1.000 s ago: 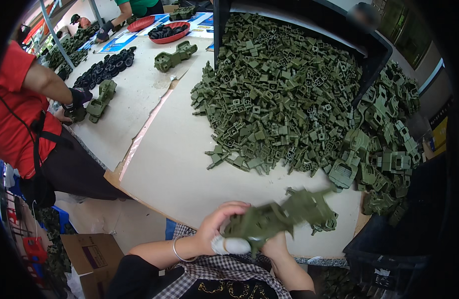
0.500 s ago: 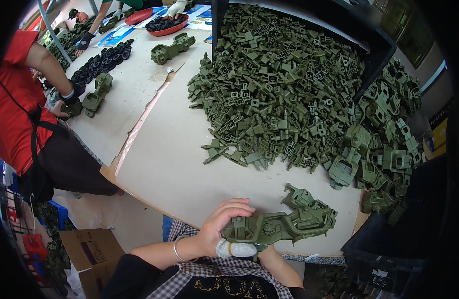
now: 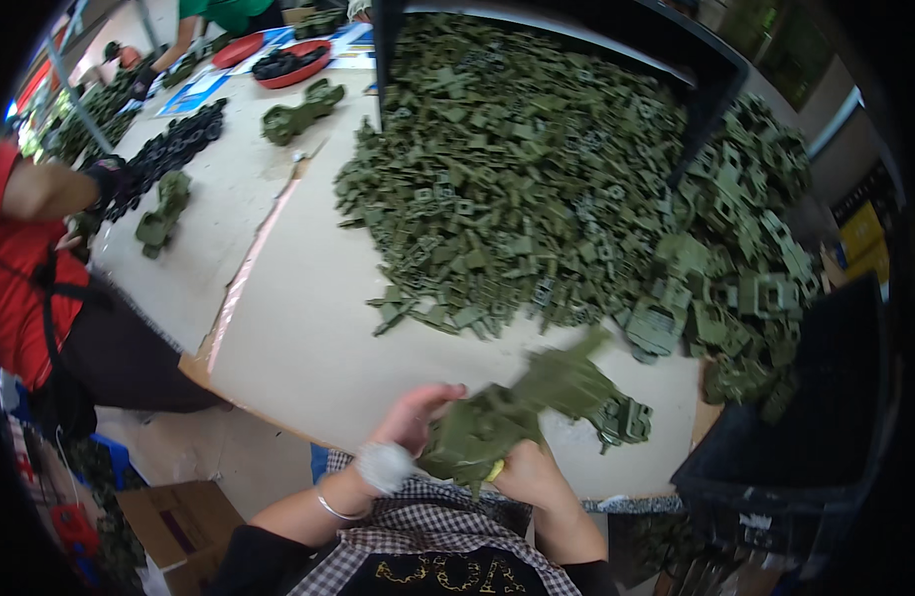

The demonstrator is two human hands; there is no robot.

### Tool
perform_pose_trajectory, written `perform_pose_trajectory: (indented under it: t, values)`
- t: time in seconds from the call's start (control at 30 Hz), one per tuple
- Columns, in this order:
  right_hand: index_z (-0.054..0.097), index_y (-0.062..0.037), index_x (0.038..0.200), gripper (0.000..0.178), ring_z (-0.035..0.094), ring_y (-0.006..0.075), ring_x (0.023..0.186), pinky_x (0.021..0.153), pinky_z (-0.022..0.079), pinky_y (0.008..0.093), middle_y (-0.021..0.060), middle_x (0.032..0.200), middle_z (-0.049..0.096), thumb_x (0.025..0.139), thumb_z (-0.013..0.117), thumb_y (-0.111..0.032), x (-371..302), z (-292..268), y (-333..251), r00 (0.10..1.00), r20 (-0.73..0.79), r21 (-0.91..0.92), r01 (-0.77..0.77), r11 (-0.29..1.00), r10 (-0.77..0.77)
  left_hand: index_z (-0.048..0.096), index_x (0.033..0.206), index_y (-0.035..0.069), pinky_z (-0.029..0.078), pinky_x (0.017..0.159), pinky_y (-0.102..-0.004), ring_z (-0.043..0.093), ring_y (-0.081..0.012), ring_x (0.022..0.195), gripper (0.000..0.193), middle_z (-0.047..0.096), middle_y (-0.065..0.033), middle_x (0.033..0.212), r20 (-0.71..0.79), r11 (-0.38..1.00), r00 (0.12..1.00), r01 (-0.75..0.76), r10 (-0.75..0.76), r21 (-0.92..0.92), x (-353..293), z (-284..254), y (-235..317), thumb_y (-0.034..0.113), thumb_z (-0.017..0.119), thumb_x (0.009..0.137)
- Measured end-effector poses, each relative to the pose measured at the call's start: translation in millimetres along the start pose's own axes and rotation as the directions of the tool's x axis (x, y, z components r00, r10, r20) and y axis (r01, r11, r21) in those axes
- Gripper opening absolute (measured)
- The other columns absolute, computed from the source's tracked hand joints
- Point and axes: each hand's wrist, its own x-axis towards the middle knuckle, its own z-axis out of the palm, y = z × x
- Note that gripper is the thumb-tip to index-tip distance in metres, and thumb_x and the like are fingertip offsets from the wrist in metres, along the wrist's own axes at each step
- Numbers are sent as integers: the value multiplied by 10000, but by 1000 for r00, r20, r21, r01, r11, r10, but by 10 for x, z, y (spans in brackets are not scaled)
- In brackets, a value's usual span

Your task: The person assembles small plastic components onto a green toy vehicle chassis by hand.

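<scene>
A green plastic toy vehicle body [image 3: 487, 427], blurred by motion, is tilted above the near table edge. My right hand [image 3: 529, 475] grips it from below, with something yellow showing at a finger. Beside its left end is my left hand [image 3: 410, 422], fingers stretched out and the thumb, in a white cover, spread away from them. Whether the left fingers touch the body I cannot tell. Another green plastic piece [image 3: 626, 422] shows just beyond, its other parts hidden behind the held body.
A large heap of small green plastic parts [image 3: 517, 189] covers the far table. Larger green bodies [image 3: 659, 323] pile up at right, by a black crate [image 3: 775, 497]. A co-worker in red [image 3: 30, 288] stands at left, near black wheels [image 3: 174, 149] and a red bowl [image 3: 290, 74].
The toy vehicle body has been turned and tilted. My left thumb has come away from it, and my right hand now shows gripping it. The view has shifted slightly.
</scene>
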Motion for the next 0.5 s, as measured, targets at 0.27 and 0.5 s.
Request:
perform_pose_trajectory:
  t: [0.27,0.5]
  values:
    - [528,-35,1137,509,542,307,932,806,457,372,139,1033,553,716,690,-271,-413,-683,-179,983,-182,-268,-13,963,-37,95,1394,66,502,827,-439,487,-316,1094,999,344,-187,1314,35,895,914,404,-405,-189,88,-186,191,504,671,705]
    - [438,8,1220,719,484,355,952,836,418,389,186,1029,515,633,745,-272,-910,-962,291,914,-384,-590,-351,727,130,268,1318,39,488,838,-421,517,-280,1047,784,424,-178,1245,-67,935,970,205,-233,-289,68,-287,150,620,426,817]
